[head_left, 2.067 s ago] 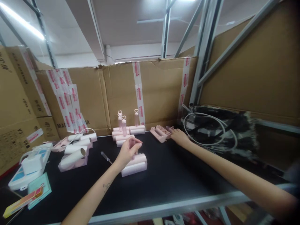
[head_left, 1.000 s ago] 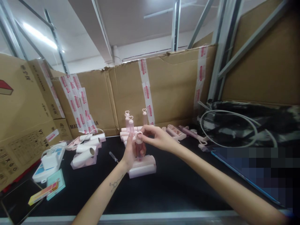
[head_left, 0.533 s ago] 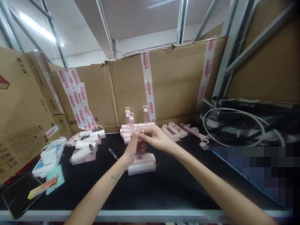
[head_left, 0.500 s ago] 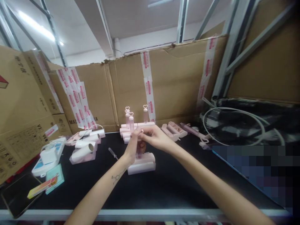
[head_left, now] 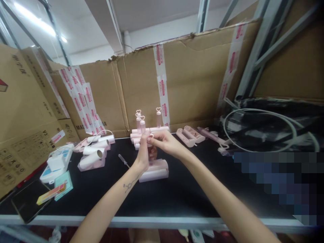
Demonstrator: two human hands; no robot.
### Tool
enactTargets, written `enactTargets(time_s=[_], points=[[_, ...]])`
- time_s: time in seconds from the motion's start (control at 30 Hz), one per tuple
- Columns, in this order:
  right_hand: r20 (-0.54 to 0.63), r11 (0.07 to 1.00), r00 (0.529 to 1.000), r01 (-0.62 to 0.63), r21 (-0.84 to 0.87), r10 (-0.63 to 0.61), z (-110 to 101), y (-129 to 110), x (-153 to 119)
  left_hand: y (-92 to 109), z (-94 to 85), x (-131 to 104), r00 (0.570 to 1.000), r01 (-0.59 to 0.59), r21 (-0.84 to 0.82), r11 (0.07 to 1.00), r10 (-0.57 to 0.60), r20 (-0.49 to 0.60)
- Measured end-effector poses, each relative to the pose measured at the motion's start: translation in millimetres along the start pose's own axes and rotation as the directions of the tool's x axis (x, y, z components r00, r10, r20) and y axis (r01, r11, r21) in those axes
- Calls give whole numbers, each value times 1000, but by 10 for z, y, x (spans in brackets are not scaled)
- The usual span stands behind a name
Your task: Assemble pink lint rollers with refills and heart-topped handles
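Observation:
My left hand (head_left: 143, 153) is closed around an upright pink tube whose body is mostly hidden by the fingers. At its top, my right hand (head_left: 168, 143) pinches the pink heart-shaped loop (head_left: 151, 136). Directly below both hands lies a pale pink and white rounded case (head_left: 154, 171) on the black table. Just behind them stand similar pink tubes with heart loops (head_left: 142, 125), among pale pink and white cylindrical pieces (head_left: 159, 129). A small screwdriver (head_left: 123, 160) with a clear handle rests left of my left hand.
To the left are white rolls in pink cases (head_left: 92, 159), a white power strip (head_left: 57, 167), a dark phone (head_left: 29, 204) and a yellow-orange box (head_left: 52, 193). Opened pink cases (head_left: 190, 135) lie right of centre. Cardboard (head_left: 202, 74) walls the back; a coiled pale cable (head_left: 260, 111) sits right.
The camera view has tilted and shifted slightly, so the table appears higher. Both hands keep their hold on the tube and its loop, with little visible movement.

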State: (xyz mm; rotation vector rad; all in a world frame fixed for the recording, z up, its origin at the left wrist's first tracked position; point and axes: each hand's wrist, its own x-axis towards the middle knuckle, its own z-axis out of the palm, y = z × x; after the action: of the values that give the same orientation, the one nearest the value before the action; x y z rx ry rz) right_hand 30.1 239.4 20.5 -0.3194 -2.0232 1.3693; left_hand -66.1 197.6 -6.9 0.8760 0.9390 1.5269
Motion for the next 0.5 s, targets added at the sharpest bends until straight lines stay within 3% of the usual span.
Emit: enactTargets(time_s=[0.2,0.4,0.5], points=[[-228,989,963,130,-70,-143,88,188,-11,-75,37,9,990,-73,35,997,76,-120],[-172,992,977,117,-48,-123,75,195,5,-87,16,24,991,-34,88,996,45,-126],[-222,991,966,126,-45,-133,121,195,-7,-108,8,31,990,-53,92,994,65,-122]])
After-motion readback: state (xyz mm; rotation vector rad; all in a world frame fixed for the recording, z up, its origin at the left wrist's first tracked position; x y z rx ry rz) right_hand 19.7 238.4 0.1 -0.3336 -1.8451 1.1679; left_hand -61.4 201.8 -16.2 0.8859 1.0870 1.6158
